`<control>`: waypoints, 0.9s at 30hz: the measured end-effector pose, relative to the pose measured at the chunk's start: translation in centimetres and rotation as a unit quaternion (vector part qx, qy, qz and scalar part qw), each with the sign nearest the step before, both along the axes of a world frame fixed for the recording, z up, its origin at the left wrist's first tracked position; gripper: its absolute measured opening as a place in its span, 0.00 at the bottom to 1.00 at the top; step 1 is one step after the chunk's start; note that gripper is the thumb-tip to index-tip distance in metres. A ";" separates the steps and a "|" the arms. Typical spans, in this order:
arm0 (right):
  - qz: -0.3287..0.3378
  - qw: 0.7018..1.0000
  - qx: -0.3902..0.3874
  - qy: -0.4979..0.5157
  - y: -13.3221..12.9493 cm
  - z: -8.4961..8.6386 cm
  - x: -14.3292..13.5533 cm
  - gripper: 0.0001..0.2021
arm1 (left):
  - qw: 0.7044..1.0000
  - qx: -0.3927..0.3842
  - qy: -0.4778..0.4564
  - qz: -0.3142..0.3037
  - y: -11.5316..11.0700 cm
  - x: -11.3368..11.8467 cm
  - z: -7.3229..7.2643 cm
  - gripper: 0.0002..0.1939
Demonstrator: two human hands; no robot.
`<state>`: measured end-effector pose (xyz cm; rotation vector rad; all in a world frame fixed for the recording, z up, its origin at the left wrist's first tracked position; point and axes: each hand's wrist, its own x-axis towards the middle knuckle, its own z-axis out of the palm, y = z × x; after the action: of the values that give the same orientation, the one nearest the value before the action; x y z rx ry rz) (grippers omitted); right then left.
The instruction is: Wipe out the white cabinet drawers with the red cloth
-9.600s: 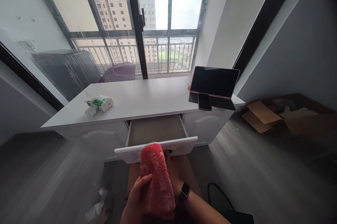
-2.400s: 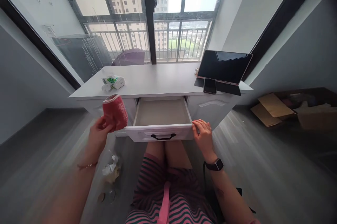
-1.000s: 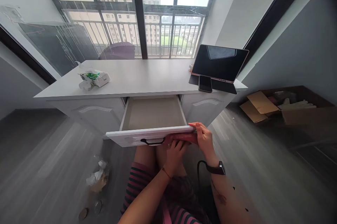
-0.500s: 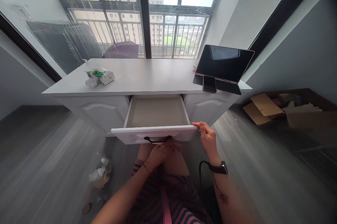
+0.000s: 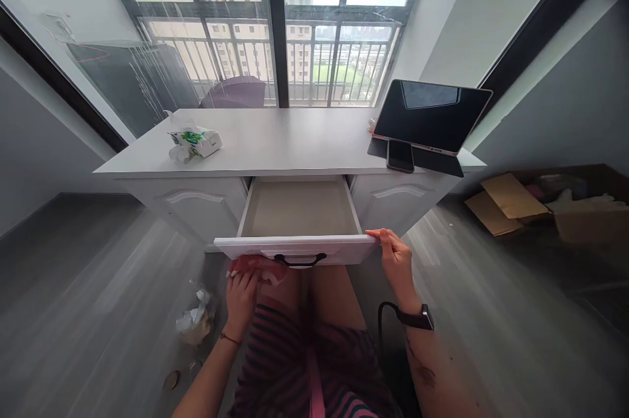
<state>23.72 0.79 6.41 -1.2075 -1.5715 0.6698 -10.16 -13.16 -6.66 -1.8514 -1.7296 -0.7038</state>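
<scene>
Red cloth (image 5: 260, 268) lies bunched against the left part of the white drawer front (image 5: 346, 250), below its top edge, its right end reaching the left end of the black handle (image 5: 301, 263). The left hand (image 5: 240, 300) holds it there with fingers laid over the fabric, apparently to press it to the panel; the thumb is hidden, so how tightly it grips cannot be told. The right hand (image 5: 397, 266) grasps the opposite end of the drawer front, fingers at the top edge, which looks meant to steady it against that pressure. Because the drawer stands out from the table (image 5: 275, 143), its front sits above the person's legs (image 5: 337, 293), within easy reach. On the table, a tissue pack (image 5: 199, 141) rests toward the left and a phone (image 5: 400, 156) lies in front of a tablet (image 5: 432, 116) toward the right, perhaps set aside to leave the middle free; the tablet leans back, presumably propped by its dark cover (image 5: 445, 164).
</scene>
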 end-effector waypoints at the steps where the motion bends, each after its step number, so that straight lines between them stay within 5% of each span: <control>1: -0.003 1.000 0.001 0.000 0.0 0.0 0.0 0.23 | 1.000 0.016 -0.020 0.016 -0.3 -0.7 0.2 0.14; 6: -0.015 1.000 0.007 0.001 0.1 -0.3 -0.2 0.23 | 0.977 0.111 -0.167 0.074 -0.1 -0.8 2.7 0.11; 13: -0.019 1.000 0.009 -0.005 0.1 -0.3 -0.2 0.23 | 0.932 0.128 -0.327 0.094 1.5 5.3 7.5 0.11; 20: -0.024 1.000 0.000 -0.007 0.0 0.0 -0.4 0.23 | 0.966 0.106 -0.233 0.041 3.9 10.6 7.7 0.13; 27: -0.023 1.000 -0.001 -0.005 0.1 -0.2 -0.3 0.24 | 0.989 0.086 -0.117 0.022 5.6 12.9 7.2 0.12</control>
<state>23.44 0.86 6.19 -1.2465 -1.5464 0.6365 2.77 -7.61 0.51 -1.6625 -1.7833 -1.0537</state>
